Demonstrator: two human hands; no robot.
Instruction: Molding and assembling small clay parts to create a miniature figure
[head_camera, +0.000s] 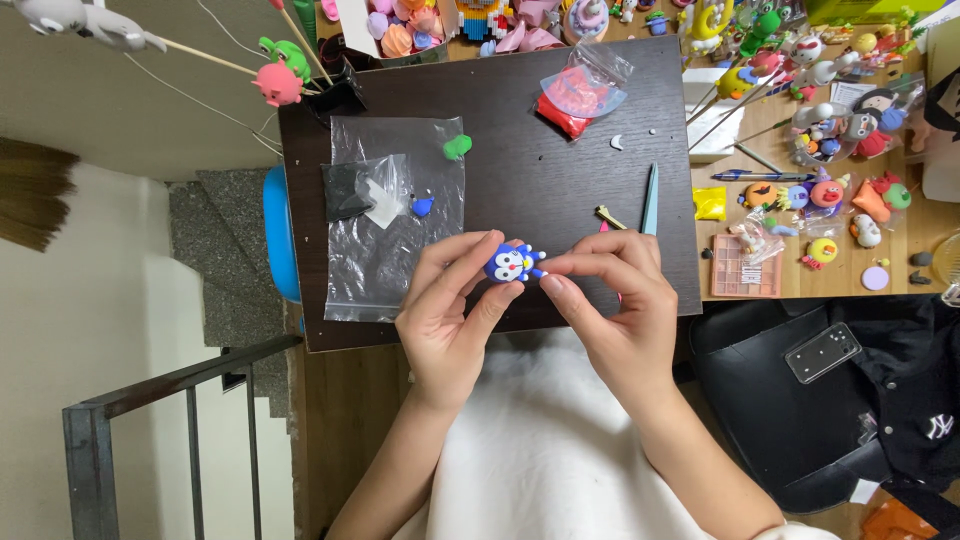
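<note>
Above the white lap, the left hand (450, 315) pinches a small blue clay figure (512, 263) over the dark board's (520, 170) near edge. The right hand (615, 305) nips the figure's side with closed fingertips. Farther up the board lies a red clay bag (578, 95).

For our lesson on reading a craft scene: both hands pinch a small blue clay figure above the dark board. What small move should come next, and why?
Probably a gentle press by the right hand on the small piece at the side of the blue clay figure. The right fingertips already meet that side, while the left hand cradles the figure from below and behind, so it is braced above the dark board.
</note>
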